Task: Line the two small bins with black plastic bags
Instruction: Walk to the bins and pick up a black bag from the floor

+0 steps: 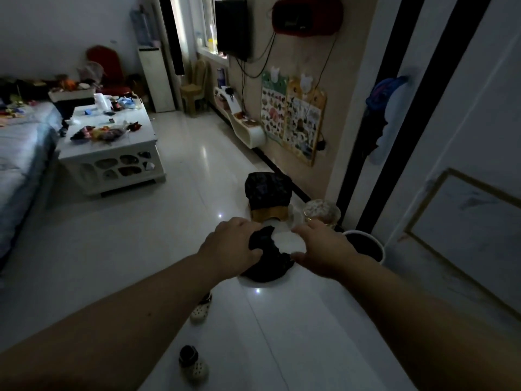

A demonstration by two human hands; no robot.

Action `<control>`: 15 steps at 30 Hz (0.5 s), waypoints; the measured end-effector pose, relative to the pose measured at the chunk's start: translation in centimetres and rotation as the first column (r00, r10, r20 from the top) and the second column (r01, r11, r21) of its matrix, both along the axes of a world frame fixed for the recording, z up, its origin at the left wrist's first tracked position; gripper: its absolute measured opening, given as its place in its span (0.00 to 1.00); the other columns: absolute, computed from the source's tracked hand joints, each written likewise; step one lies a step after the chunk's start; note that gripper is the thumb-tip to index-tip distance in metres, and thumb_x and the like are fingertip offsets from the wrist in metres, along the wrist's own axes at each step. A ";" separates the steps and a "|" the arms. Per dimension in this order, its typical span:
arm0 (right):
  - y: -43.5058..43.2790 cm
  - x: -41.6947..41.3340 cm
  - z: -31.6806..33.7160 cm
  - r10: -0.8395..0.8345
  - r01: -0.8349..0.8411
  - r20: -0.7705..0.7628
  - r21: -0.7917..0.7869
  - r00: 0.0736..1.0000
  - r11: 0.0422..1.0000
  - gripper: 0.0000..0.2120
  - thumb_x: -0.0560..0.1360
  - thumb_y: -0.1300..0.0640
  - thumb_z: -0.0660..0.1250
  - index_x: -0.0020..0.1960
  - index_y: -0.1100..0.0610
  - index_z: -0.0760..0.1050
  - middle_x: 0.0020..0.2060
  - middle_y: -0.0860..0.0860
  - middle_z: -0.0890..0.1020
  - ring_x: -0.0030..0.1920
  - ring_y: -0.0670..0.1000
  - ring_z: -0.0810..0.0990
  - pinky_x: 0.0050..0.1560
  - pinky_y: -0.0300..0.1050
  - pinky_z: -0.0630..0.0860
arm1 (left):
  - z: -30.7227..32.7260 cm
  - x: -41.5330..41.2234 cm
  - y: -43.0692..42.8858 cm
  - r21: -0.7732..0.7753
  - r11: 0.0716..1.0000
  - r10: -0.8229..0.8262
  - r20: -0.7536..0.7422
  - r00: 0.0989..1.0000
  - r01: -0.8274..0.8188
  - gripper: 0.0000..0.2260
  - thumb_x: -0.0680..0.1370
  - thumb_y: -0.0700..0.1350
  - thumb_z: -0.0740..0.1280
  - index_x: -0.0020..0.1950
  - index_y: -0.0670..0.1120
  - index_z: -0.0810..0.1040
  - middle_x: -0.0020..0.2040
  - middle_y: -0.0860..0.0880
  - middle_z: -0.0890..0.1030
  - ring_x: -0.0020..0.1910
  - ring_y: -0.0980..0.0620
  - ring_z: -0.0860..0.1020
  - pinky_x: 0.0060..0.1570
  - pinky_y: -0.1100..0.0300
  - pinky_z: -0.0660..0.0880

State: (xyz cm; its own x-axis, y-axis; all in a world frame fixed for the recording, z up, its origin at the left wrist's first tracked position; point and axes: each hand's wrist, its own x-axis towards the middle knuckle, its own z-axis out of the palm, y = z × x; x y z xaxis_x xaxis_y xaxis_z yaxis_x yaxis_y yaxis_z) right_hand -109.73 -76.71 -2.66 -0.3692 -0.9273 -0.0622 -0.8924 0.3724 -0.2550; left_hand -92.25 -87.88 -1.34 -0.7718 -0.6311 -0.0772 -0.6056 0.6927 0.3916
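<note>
Nothing readable here, honestly. The two picture charts (293,114) hanging on the wall just below the red box (307,15) are covered in rows of small animal pictures, and any captions on them are way too tiny and blurry to make out. Same story for the red box itself: there's a dark panel on its front, but no letters or numbers come through in this dim light.
</note>
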 end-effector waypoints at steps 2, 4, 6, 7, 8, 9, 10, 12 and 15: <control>-3.0 -3.0 -0.1 0.010 -0.010 0.003 0.005 1.000 1.000 0.30 0.70 0.43 0.67 0.69 0.47 0.62 0.67 0.53 0.69 0.63 0.55 0.71 0.56 0.51 0.71 | 0.1 -2.7 -2.6 0.006 1.000 0.012 -0.002 1.000 -0.012 0.28 0.73 0.54 0.66 0.72 0.52 0.63 0.72 0.45 0.65 0.70 0.43 0.64 0.68 0.49 0.65; -5.7 -5.3 -0.3 0.007 -0.008 0.016 0.022 1.000 1.000 0.31 0.70 0.42 0.66 0.69 0.47 0.62 0.67 0.53 0.68 0.64 0.55 0.71 0.56 0.52 0.71 | 0.0 -4.8 -5.1 0.027 0.999 0.020 0.004 1.000 -0.021 0.28 0.73 0.54 0.65 0.72 0.52 0.63 0.73 0.45 0.65 0.70 0.43 0.63 0.69 0.50 0.64; -8.2 -7.2 -0.9 0.017 -0.017 0.002 0.037 1.000 0.999 0.31 0.69 0.41 0.66 0.69 0.47 0.62 0.68 0.53 0.68 0.63 0.55 0.71 0.56 0.52 0.72 | -0.2 -6.6 -7.9 0.031 0.999 0.018 0.021 1.000 -0.018 0.28 0.74 0.54 0.65 0.72 0.52 0.62 0.74 0.45 0.64 0.71 0.43 0.62 0.70 0.50 0.62; -9.7 -8.2 -1.2 0.024 -0.023 -0.003 0.041 1.000 0.999 0.30 0.69 0.41 0.66 0.69 0.47 0.63 0.68 0.54 0.68 0.63 0.55 0.72 0.56 0.52 0.72 | -0.4 -7.6 -9.5 0.036 0.999 0.023 0.026 0.999 -0.023 0.29 0.74 0.55 0.65 0.73 0.52 0.62 0.74 0.45 0.63 0.71 0.43 0.62 0.70 0.50 0.62; -11.2 -9.1 -1.5 0.023 -0.023 -0.001 0.046 1.000 0.999 0.30 0.69 0.41 0.65 0.69 0.47 0.63 0.68 0.53 0.68 0.63 0.55 0.72 0.56 0.52 0.71 | -0.5 -8.6 -11.2 0.045 0.999 0.029 0.024 0.999 -0.030 0.29 0.74 0.55 0.65 0.73 0.52 0.62 0.74 0.45 0.63 0.71 0.43 0.62 0.70 0.50 0.62; -12.9 -10.1 -1.7 0.016 -0.016 0.002 0.055 1.000 0.998 0.30 0.69 0.41 0.65 0.69 0.46 0.63 0.68 0.53 0.68 0.64 0.55 0.71 0.57 0.52 0.71 | -0.7 -9.6 -13.0 0.051 0.998 0.030 0.018 0.999 -0.031 0.29 0.73 0.55 0.65 0.72 0.52 0.62 0.74 0.45 0.63 0.71 0.43 0.62 0.70 0.50 0.62; -14.2 -10.9 -1.9 0.010 -0.010 0.005 0.066 1.000 0.998 0.30 0.69 0.40 0.65 0.69 0.46 0.63 0.68 0.52 0.68 0.64 0.55 0.70 0.58 0.53 0.70 | -1.0 -10.4 -14.5 0.051 0.998 0.024 0.015 1.000 -0.025 0.28 0.73 0.54 0.65 0.72 0.52 0.63 0.73 0.45 0.64 0.71 0.43 0.63 0.69 0.50 0.62; -17.7 -12.9 -2.5 -0.009 0.007 0.031 0.065 0.999 0.998 0.30 0.69 0.41 0.65 0.69 0.45 0.63 0.69 0.52 0.67 0.66 0.55 0.68 0.62 0.54 0.68 | -1.6 -12.5 -18.4 0.041 0.999 -0.012 0.015 1.000 0.011 0.27 0.73 0.54 0.65 0.71 0.52 0.65 0.72 0.44 0.66 0.69 0.43 0.64 0.67 0.51 0.63; -23.0 -15.6 -3.4 -0.036 0.034 0.052 0.025 0.998 0.999 0.27 0.69 0.42 0.66 0.67 0.43 0.65 0.68 0.51 0.68 0.66 0.54 0.68 0.61 0.52 0.68 | -2.6 -15.5 -24.8 0.033 0.998 -0.061 0.015 0.998 0.060 0.28 0.72 0.56 0.65 0.71 0.52 0.65 0.72 0.45 0.66 0.70 0.42 0.64 0.68 0.50 0.63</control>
State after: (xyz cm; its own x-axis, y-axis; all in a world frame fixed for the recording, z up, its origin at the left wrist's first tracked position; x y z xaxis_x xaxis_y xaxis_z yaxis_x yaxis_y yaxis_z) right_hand -125.35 -99.74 -6.10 -0.3970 -0.9118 -0.1049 -0.8642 0.4098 -0.2919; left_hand -107.73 -112.64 -3.92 -0.8069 -0.5805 -0.1096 -0.5695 0.7151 0.4053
